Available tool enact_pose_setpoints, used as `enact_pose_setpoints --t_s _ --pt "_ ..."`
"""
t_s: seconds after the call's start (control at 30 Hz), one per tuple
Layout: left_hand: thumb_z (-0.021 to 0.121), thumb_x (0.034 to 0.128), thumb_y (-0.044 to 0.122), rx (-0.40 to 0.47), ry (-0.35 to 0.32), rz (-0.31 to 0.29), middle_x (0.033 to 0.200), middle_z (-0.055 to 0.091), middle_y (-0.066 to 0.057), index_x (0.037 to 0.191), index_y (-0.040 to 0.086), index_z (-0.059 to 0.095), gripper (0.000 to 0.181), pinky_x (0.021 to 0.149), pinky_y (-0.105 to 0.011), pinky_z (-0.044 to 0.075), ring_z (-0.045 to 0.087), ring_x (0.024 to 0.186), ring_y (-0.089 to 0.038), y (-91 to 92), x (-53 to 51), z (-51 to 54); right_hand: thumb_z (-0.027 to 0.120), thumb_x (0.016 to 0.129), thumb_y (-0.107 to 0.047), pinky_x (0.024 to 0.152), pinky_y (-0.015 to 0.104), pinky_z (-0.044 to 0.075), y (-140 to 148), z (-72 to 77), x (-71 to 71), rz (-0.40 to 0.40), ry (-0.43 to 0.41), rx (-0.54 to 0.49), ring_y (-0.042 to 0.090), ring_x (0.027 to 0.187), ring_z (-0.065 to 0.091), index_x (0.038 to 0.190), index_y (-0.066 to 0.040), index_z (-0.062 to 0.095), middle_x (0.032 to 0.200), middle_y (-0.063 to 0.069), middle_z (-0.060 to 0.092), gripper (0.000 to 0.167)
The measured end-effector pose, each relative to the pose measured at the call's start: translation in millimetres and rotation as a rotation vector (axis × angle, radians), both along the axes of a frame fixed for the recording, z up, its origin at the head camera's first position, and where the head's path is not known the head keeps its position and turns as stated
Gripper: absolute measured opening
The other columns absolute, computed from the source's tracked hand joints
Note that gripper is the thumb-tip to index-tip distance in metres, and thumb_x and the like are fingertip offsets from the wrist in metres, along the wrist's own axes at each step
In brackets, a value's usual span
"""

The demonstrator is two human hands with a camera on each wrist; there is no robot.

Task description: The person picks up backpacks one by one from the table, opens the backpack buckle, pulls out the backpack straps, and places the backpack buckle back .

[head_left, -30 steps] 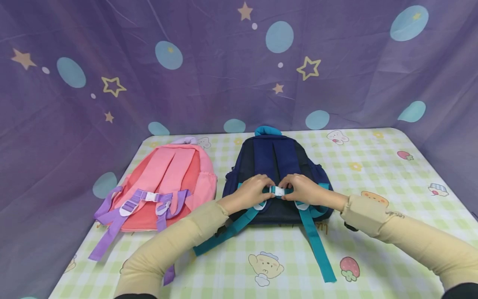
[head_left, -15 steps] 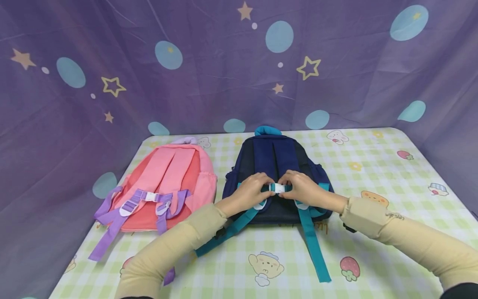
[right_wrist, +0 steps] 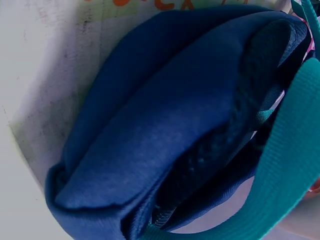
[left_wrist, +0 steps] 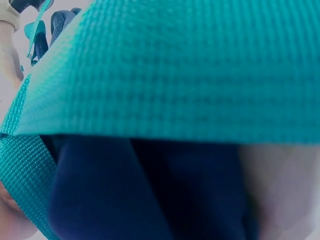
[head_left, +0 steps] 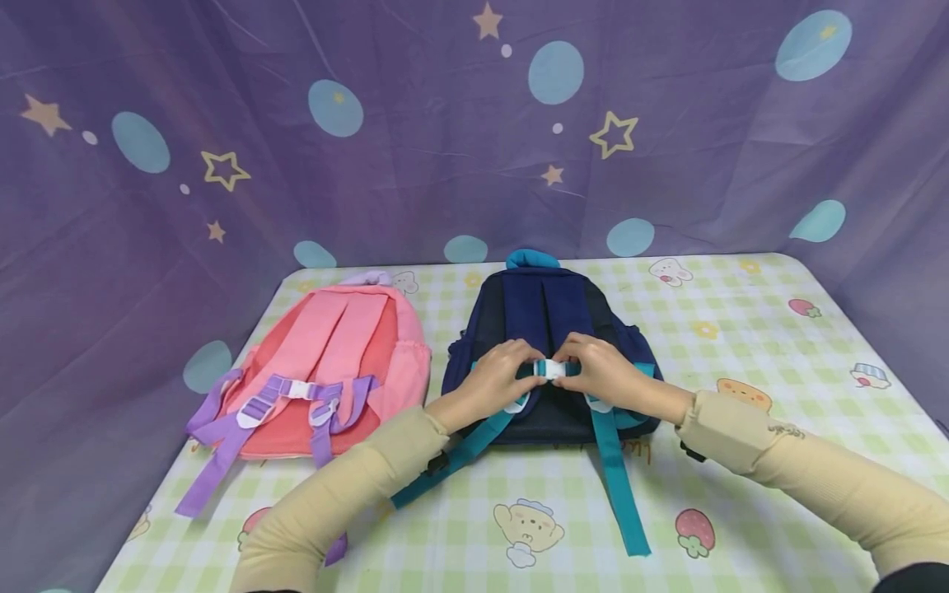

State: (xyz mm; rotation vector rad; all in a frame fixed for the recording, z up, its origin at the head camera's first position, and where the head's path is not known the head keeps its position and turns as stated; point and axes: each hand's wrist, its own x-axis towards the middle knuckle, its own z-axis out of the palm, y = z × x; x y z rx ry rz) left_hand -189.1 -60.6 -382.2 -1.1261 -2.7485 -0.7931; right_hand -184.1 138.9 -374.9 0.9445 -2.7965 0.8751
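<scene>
A navy backpack point(head_left: 530, 309) lies strap side up in the head view. Across its middle, a white buckle point(head_left: 550, 369) joins two teal strap ends. My left hand point(head_left: 493, 380) pinches the buckle's left end between thumb and fingers, and my right hand point(head_left: 604, 375) pinches its right end. Teal webbing point(left_wrist: 190, 75) fills the top of the left wrist view, over navy cloth point(left_wrist: 105, 190). In the right wrist view a teal strap point(right_wrist: 285, 160) curves beside the backpack's navy side point(right_wrist: 150, 120); the fingers are mostly hidden there.
Left of the navy backpack lies a pink backpack point(head_left: 296, 329) with purple straps and a fastened white buckle point(head_left: 300, 390). Two teal strap tails point(head_left: 621, 494) trail onto the checked tablecloth point(head_left: 749, 486). A purple curtain point(head_left: 445, 165) stands behind the table.
Both hands have moved slightly up and away with the white buckle between them. The right teal strap tail has shifted a little to the left.
</scene>
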Motion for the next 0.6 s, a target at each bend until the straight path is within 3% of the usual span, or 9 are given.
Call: enact_pose_setpoints --t_s 0.33,0.6 --pt "0.068 0.0872 0.017 0.012 0.027 -0.011 0.098 0.062 -0.007 0.106 0.002 0.064 0.024 0.081 -0.028 0.049 0.059 0.092 -0.019 -1.3 1.5 2.0 0.075 0.080 -0.011 0.062 0.023 0.050 0.8 -1.3 -0.4 0.043 0.030 0.018 0.015 0.074 0.057 0.090 -0.002 0.069 0.086 0.004 0.058 0.014" --pt "0.068 0.0870 0.016 -0.026 0.056 -0.023 0.096 0.061 -0.007 0.106 0.001 0.063 0.025 0.082 -0.029 0.048 0.058 0.089 -0.019 -1.4 1.4 4.4 0.074 0.080 -0.010 0.061 0.022 0.050 1.2 0.8 -0.9 0.087 0.073 0.043 0.014 0.071 0.056 0.085 -0.005 0.066 0.083 0.002 0.055 0.011"
